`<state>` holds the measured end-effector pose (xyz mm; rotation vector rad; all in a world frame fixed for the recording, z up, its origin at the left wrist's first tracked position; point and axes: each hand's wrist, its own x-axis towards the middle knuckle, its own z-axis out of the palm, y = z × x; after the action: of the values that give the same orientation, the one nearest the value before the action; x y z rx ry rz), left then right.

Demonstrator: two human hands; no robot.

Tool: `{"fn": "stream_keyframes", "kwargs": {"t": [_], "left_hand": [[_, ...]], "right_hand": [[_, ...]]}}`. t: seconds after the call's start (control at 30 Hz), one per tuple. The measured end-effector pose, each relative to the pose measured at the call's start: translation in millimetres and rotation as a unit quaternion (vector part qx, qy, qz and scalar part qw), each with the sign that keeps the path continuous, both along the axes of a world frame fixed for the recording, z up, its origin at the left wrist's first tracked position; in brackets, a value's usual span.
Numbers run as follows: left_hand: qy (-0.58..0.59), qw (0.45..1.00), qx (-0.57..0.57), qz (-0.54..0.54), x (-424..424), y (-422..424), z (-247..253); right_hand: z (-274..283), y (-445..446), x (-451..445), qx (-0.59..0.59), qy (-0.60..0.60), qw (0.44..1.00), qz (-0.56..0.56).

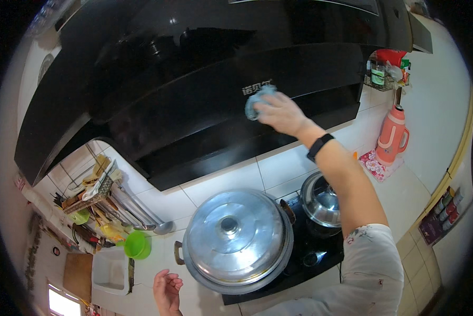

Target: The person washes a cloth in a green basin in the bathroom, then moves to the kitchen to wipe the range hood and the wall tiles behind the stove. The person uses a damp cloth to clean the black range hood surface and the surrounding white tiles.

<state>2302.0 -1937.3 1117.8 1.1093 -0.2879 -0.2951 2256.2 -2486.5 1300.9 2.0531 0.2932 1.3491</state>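
Observation:
My right hand (282, 113) presses a light blue cloth (256, 103) against the front of a black range hood (181, 102). The cloth partly covers silver lettering on the hood's panel, and the hand is slightly blurred. A black band (319, 147) is on that wrist. My left hand (167, 291) is at the lower edge, empty, with its fingers loosely curled and apart. Just right of it stands a large lidded metal pot (236, 237) on the black gas stove (252, 293). Behind my right forearm a smaller pot with a shiny lid (321, 201) is partly hidden.
At left, a wall rack (90, 197) holds utensils, with a ladle (164, 228) hanging. Below are a green plastic cup (137, 245) and a white sink (109, 272). A pink thermos flask (391, 136) stands on a floral mat (378, 168) at right, beneath a shelf of jars (378, 75).

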Motion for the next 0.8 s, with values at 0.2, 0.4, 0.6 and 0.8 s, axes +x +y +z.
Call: {"fn": "stream_keyframes", "kwargs": {"t": [0.2,0.4,0.6,0.8], "left_hand": [[-0.011,0.999,0.031,-0.001,-24.7,-47.0,13.4],[-0.010,0.998,0.053,0.031,-31.4,-43.6,6.7],[-0.009,0.998,0.057,0.022,-37.3,-61.1,17.0],[-0.007,0.999,0.025,-0.026,-34.1,-71.5,15.4]], "right_hand": [[-17.7,-127.4,-104.4,0.175,-0.119,0.969,-0.130],[-36.8,-236.9,-156.7,0.497,-0.338,0.786,-0.144],[-24.0,-258.6,-118.1,0.471,-0.402,0.783,-0.052],[-60.9,-158.4,-70.6,0.516,-0.284,0.808,0.003]]}}
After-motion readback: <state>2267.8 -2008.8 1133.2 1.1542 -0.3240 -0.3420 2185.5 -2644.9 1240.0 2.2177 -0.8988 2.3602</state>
